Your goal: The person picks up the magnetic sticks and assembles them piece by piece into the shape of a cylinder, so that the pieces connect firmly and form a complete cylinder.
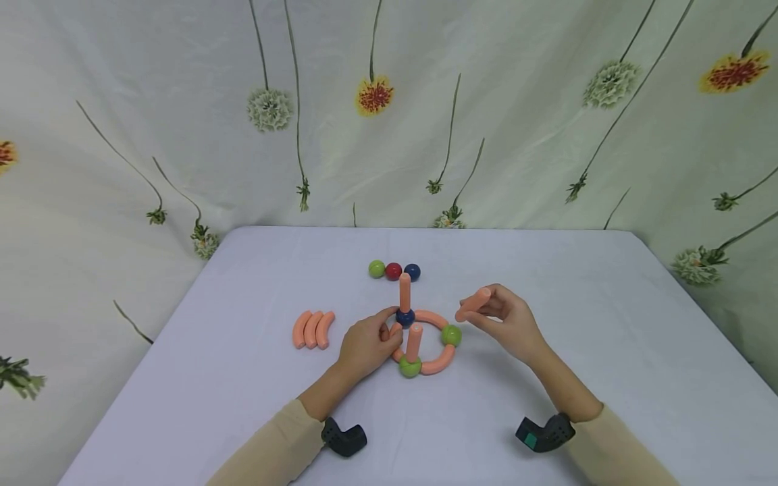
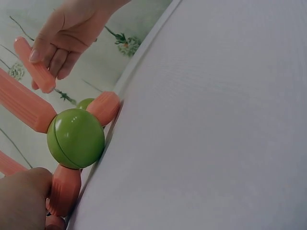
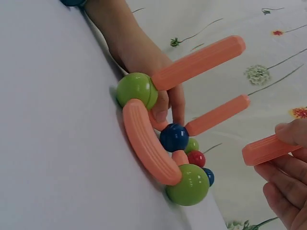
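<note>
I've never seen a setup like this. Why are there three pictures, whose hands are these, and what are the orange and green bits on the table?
No machine here: a person works with two bare hands and wears three cameras. The wide picture comes from the head, looking down at a white table. The other two come from black cameras strapped to the wrists, so they show the same toys from very close and tilted.

On the table lies a ring of curved orange pieces joined by balls, with two orange sticks standing up from it. The left hand grips the ring's edge. The right hand pinches a loose stick just above the ring's right side. Three spare curved pieces lie to the left, and three spare balls, green, red and blue, sit behind.
</note>
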### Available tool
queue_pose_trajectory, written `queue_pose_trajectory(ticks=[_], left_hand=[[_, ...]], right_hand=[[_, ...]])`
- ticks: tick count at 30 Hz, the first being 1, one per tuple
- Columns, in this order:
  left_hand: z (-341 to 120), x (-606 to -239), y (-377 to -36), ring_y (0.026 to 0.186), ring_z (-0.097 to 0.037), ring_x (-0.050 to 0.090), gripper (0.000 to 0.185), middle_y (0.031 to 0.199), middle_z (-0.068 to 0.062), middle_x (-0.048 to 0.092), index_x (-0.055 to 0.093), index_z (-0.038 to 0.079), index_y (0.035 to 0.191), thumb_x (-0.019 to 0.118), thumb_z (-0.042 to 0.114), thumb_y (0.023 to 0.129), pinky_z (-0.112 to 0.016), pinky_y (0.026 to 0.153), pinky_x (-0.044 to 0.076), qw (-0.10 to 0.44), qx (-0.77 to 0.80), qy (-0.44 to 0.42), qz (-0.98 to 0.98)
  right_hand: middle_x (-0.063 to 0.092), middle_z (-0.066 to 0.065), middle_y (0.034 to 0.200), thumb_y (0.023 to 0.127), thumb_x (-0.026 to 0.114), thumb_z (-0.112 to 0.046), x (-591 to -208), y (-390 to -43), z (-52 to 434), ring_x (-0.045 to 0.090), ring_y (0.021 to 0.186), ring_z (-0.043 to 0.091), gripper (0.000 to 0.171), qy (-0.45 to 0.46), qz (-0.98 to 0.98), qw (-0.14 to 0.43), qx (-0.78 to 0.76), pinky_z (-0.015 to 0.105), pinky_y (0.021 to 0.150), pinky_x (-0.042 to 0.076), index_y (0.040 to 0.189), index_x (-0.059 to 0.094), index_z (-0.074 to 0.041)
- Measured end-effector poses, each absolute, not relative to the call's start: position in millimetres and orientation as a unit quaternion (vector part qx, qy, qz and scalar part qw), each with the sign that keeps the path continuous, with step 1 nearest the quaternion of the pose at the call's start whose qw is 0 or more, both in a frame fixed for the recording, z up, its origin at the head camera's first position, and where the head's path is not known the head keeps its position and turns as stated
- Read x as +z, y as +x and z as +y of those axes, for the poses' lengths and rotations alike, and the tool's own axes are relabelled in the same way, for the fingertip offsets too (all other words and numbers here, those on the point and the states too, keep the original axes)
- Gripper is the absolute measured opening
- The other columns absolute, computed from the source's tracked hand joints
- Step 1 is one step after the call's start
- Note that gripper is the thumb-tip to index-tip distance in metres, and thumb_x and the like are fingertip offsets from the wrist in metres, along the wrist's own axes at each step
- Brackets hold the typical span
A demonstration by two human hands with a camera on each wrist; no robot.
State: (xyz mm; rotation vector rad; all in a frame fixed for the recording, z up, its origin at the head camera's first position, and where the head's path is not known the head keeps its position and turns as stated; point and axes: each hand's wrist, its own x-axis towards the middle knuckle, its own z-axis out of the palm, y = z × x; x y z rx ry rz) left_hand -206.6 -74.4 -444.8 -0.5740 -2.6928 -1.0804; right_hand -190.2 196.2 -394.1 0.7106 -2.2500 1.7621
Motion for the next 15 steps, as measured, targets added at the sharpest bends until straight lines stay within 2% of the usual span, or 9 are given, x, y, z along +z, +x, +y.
queue_pose_trajectory(ticks=[5,10,15], left_hand=[[-74,-445,-207,0.052,-0.007,0.041,0.044,0.061,0.009,0.045,0.061,0.003,0.128,0.065,0.022,0.088,-0.022,0.048,0.028,0.088,-0.36,-0.192,-0.909],[-74,-445,-207,0.052,-0.007,0.042,0.044,0.061,0.009,0.045,0.061,0.004,0.128,0.064,0.022,0.089,-0.023,0.048,0.028,0.086,-0.358,-0.189,-0.91],[-74,-446,-207,0.052,-0.008,0.042,0.044,0.061,0.008,0.045,0.061,0.004,0.129,0.064,0.022,0.089,-0.023,0.048,0.028,0.083,-0.359,-0.186,-0.911]], right_hand=[[0.071,0.015,0.1,0.085,0.073,0.001,-406,-189,187,0.068,0.088,0.018,0.023,0.248,-0.784,0.121,0.556,0.031,0.076,0.054,0.103,0.058,0.001],[0.072,0.005,0.097,0.083,0.076,-0.004,-420,-191,181,0.07,0.089,0.022,0.026,0.235,-0.843,0.118,0.47,0.036,0.081,0.054,0.104,0.059,-0.005],[0.072,0.005,0.098,0.083,0.076,-0.005,-425,-190,180,0.069,0.089,0.026,0.029,0.221,-0.85,0.109,0.466,0.041,0.082,0.053,0.106,0.059,-0.006]])
